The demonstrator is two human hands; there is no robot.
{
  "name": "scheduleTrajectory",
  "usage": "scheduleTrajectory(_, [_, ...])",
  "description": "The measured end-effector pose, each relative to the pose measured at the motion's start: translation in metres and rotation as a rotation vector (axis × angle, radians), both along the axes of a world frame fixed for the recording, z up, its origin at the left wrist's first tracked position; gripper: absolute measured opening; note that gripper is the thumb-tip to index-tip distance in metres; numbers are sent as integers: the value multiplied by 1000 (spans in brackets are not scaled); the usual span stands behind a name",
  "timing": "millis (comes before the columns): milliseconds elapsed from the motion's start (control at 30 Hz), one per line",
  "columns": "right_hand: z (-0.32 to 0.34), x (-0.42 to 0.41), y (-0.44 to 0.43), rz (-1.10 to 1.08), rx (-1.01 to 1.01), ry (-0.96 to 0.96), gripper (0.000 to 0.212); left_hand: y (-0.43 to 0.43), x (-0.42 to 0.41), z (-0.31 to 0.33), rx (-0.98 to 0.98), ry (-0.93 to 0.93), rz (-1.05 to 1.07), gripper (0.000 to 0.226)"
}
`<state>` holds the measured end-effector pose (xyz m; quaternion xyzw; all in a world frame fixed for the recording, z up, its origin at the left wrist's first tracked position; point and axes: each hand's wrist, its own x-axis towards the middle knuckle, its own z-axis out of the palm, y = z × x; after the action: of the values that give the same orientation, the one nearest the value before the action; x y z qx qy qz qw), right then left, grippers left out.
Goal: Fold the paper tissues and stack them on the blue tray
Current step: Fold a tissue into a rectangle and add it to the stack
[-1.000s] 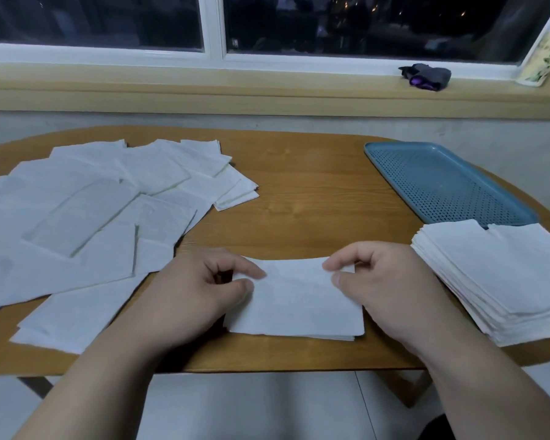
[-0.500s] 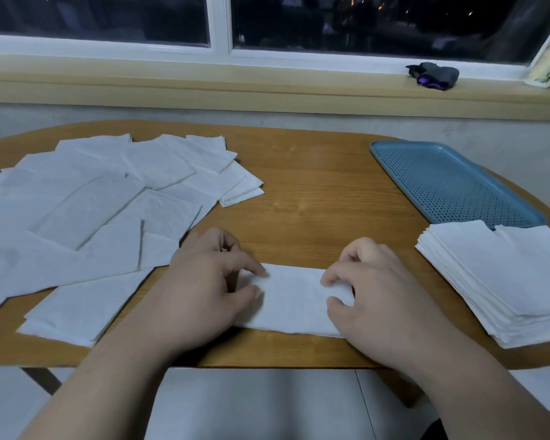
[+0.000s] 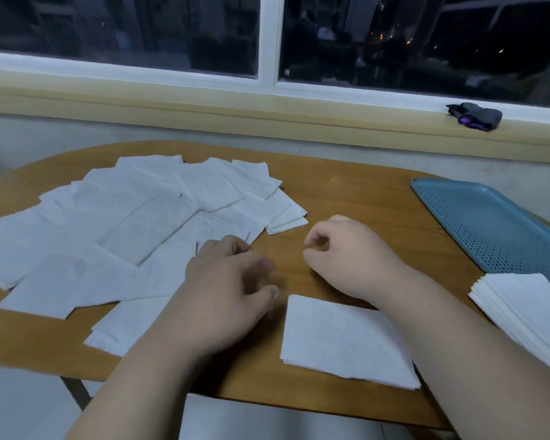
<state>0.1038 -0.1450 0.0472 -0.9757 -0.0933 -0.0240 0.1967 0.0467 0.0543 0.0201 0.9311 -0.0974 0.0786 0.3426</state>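
A folded white tissue (image 3: 340,338) lies flat near the table's front edge, partly under my right forearm. Neither hand holds it. My left hand (image 3: 232,281) hovers at the right edge of the spread of unfolded tissues (image 3: 124,236), fingers loosely curled, with nothing visibly in them. My right hand (image 3: 340,255) is above bare wood just beyond the folded tissue, fingers loosely curled and empty. The blue perforated tray (image 3: 489,223) sits at the right. A stack of folded tissues (image 3: 527,309) covers its near end.
The round wooden table (image 3: 346,198) stands against a wall under a window ledge. A small dark object with purple parts (image 3: 473,115) rests on the ledge at the far right. The table's front edge runs just below the folded tissue.
Both hands have let go of the folded tissue and moved away from me, the left toward the unfolded spread. The tissue now lies flat. The camera has tilted up.
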Motion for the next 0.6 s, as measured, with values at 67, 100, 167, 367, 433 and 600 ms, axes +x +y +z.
scheduleTrajectory(67, [-2, 26, 20, 26, -59, -18, 14, 9, 6, -2, -1, -12, 48, 19])
scheduleTrajectory(100, [-4, 38, 30, 43, -88, -30, 16, 14, 9, -3, 1, -19, 73, 21])
scheduleTrajectory(167, [-8, 59, 46, 76, -146, -38, 22, 22, 15, -3, 13, -31, 117, 23])
scheduleTrajectory(367, [-22, 94, 70, 102, -260, -23, 26, 34, 28, -5, 15, -28, 165, 27])
scheduleTrajectory(433, [-24, 98, 72, 93, -292, -64, 16, 36, 30, -7, 16, -32, 161, 28])
scheduleTrajectory(600, [-25, 102, 76, 86, -410, -104, 23, 36, 33, -7, -24, -29, 156, 27])
